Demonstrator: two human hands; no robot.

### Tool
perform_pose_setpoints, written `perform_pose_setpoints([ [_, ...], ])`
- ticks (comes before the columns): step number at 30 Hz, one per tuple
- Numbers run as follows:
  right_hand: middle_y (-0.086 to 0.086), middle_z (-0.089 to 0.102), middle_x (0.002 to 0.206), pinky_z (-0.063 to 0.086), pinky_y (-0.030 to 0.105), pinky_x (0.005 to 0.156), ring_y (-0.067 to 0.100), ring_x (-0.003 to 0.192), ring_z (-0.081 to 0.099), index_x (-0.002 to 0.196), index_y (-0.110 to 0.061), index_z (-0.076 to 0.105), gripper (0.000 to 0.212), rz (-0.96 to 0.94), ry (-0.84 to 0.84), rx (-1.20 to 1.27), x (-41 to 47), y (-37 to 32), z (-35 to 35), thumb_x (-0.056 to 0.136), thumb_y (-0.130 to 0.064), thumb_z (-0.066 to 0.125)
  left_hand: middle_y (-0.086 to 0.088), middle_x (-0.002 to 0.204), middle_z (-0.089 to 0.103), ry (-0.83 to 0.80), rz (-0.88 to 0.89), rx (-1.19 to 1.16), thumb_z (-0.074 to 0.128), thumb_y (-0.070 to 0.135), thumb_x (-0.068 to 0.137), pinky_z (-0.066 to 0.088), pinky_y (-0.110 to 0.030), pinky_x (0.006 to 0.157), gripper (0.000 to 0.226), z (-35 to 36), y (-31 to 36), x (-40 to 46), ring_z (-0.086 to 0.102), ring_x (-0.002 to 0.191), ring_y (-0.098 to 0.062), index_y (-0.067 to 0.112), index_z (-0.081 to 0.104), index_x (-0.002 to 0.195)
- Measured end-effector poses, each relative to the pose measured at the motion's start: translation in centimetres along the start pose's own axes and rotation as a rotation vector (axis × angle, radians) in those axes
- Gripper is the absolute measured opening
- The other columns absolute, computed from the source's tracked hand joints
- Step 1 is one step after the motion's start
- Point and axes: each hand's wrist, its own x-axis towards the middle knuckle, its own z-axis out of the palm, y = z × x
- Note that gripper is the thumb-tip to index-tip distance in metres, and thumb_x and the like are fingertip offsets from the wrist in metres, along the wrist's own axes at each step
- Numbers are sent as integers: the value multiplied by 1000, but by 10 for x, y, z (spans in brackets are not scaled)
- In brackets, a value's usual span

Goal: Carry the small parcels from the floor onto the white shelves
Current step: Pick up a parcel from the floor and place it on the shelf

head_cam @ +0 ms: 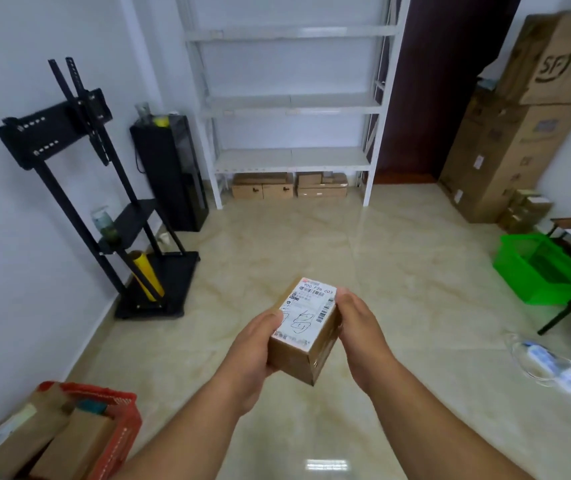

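Observation:
A small brown parcel (306, 329) with a white shipping label on top is held in front of me at waist height. My left hand (254, 351) grips its left side and my right hand (360, 336) grips its right side. The white shelves (291, 159) stand against the far wall, straight ahead, with bare boards. At the lower left a red basket (117, 420) holds more brown parcels (72, 445).
A black TV stand (79, 188) and a black cabinet (173, 174) line the left wall. Cardboard boxes (292, 187) lie under the shelves. Tall cartons (519, 133) stand at the right, with a green basket (540, 268) and a plastic bag (547, 362) on the tiled floor.

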Motion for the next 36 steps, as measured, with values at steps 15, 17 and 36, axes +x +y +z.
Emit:
perform_pose_setpoints([
  [15,-9,77,138,53,38,116,1,121,72,145,-36,67,45,-231,-218,-107,225,-97,31,116,-40,33,26,112,80,118,340,237,73,25,99,51,-7,83,35,58,132,202,72,102,13,37,63,131],
  [17,-6,76,139,54,45,115,8,126,72,141,-37,70,47,-239,-210,-128,249,-108,43,111,-46,34,26,116,79,135,350,296,74,29,98,53,-8,88,41,54,147,224,71,106,13,38,62,136],
  [36,-18,69,149,48,38,121,4,138,62,160,-43,51,65,-361,-332,-140,498,-208,239,97,-54,59,28,131,67,174,469,339,72,42,98,48,-13,88,60,-67,336,467,60,114,13,51,44,150],
])
